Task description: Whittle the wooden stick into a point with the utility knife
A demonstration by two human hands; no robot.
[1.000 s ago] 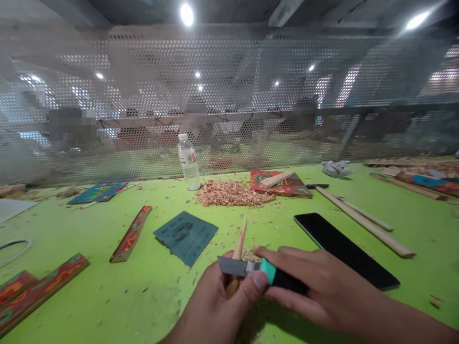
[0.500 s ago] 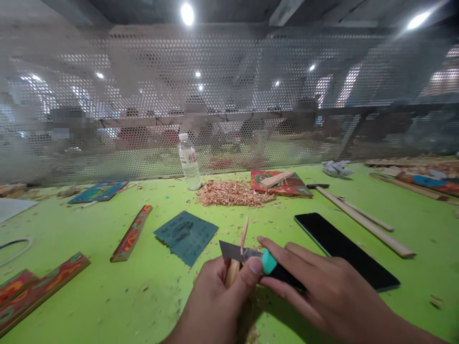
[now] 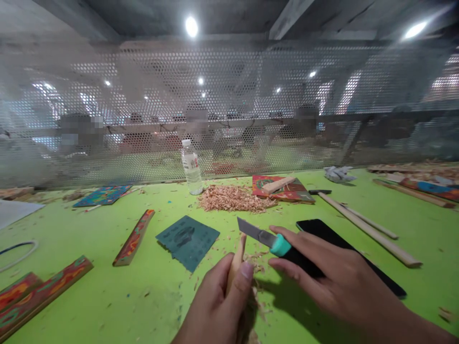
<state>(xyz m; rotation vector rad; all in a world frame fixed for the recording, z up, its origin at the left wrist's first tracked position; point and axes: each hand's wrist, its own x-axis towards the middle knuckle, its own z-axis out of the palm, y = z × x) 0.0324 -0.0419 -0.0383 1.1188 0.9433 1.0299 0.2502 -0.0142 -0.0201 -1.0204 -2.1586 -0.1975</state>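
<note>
My left hand (image 3: 223, 301) is closed around a thin wooden stick (image 3: 236, 262), its narrowed tip pointing up and away from me. In my right hand (image 3: 333, 277) is a utility knife (image 3: 281, 244) with a black handle and a teal collar. The knife's blade reaches left, just above the stick's tip; whether it touches the wood I cannot tell. Fine wood shavings (image 3: 261, 298) lie on the green table below. A dark green sheet of sandpaper (image 3: 188, 242) rests flat to the left of the stick.
Behind the hands are a shavings heap (image 3: 234, 198), a water bottle (image 3: 192, 169) and a painted board (image 3: 303, 193). A black phone (image 3: 319, 229) lies partly under my right hand. Wooden rods (image 3: 373, 229) are at right, painted wood strips (image 3: 134, 239) at left. A perforated metal screen (image 3: 229, 95) stands behind.
The knife has moved up toward the stick's tip, and my right hand has drawn away from my left. My left thumb no longer presses near the blade.
</note>
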